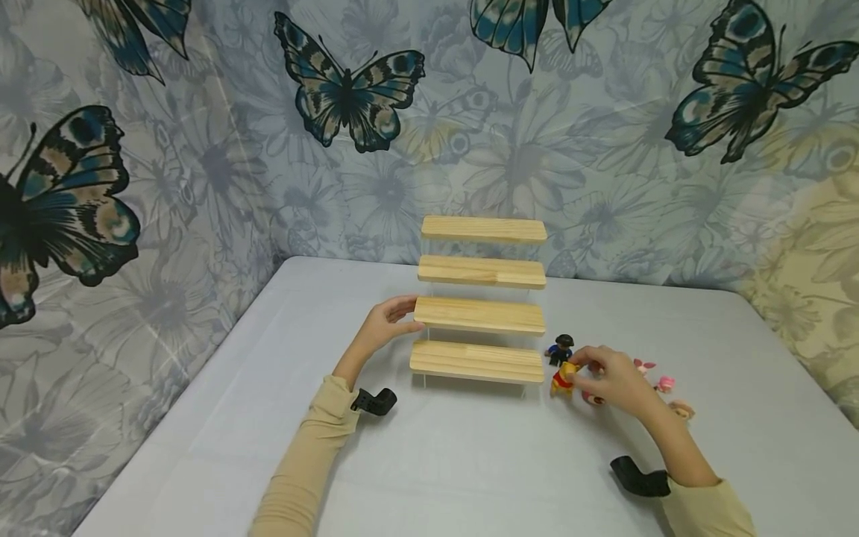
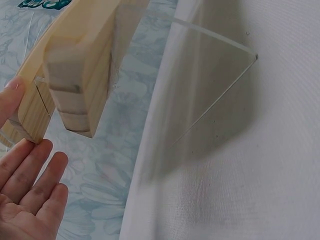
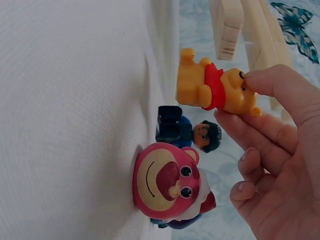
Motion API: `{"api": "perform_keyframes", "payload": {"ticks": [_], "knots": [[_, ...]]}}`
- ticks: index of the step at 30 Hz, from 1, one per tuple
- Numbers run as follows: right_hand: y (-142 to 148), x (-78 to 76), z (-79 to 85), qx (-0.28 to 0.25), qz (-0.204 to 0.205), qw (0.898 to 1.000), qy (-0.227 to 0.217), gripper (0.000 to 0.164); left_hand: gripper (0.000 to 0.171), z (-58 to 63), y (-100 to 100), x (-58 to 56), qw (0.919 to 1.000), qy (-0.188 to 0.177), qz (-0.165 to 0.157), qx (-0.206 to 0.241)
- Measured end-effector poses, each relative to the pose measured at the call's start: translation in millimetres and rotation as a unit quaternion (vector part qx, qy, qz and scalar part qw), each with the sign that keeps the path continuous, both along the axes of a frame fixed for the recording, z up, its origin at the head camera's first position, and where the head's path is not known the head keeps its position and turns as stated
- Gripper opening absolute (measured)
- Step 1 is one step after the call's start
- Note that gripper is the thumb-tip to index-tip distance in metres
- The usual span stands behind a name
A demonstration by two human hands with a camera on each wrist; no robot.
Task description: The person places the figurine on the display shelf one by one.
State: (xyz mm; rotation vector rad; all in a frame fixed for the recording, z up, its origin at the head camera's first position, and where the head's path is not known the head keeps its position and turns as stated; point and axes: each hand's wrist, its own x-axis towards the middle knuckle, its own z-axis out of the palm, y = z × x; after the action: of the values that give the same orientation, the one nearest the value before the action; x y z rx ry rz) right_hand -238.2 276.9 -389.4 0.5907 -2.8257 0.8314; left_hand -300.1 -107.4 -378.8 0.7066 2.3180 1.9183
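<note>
A four-step wooden display stand with clear supports stands in the middle of the table. My left hand holds the left end of its second board from the bottom; in the left wrist view the thumb and fingertips touch opposite edges of that board. Between thumb and fingers, my right hand pinches a yellow bear figurine in a red shirt, lifted off the table just right of the lowest board. Beside it stand a dark-haired toy figure in blue and a round pink bear toy.
More small toys, among them a pink figure and a tan one, lie to the right, partly behind my right hand. White cloth covers the table. A butterfly-patterned fabric wall rises behind it.
</note>
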Motion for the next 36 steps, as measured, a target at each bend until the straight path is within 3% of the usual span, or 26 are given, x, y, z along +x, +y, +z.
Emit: {"api": "perform_keyframes", "payload": {"ticks": [7, 12, 22, 26, 31, 36], "knots": [[-1, 1.2, 1.1, -0.033, -0.014, 0.999, 0.013, 0.014, 0.059, -18.0, -1, -16.8, 0.9998, 0.013, 0.008, -0.008], [-1, 5.3, 2.6, -0.052, -0.032, 0.998, 0.023, 0.018, 0.060, -18.0, 2, -22.1, 0.9996, 0.016, 0.003, -0.023], [-2, 5.4, -1.5, -0.102, -0.051, 0.993, 0.006, 0.024, 0.056, 2.3, -3, -2.7, 0.9996, 0.004, 0.003, -0.029], [10, -6.5, -16.7, -0.108, -0.040, 0.993, 0.037, 0.026, 0.056, -8.2, -4, -9.2, 0.9998, -0.001, 0.012, -0.016], [39, -33.8, -46.2, -0.101, -0.058, 0.992, 0.046, 0.035, 0.060, -21.5, -4, -17.6, 0.9998, -0.003, 0.016, -0.009], [53, -57.8, -63.3, -0.094, -0.076, 0.991, 0.052, 0.024, 0.061, -22.8, -6, -19.7, 0.9996, 0.004, 0.021, -0.017]]}}
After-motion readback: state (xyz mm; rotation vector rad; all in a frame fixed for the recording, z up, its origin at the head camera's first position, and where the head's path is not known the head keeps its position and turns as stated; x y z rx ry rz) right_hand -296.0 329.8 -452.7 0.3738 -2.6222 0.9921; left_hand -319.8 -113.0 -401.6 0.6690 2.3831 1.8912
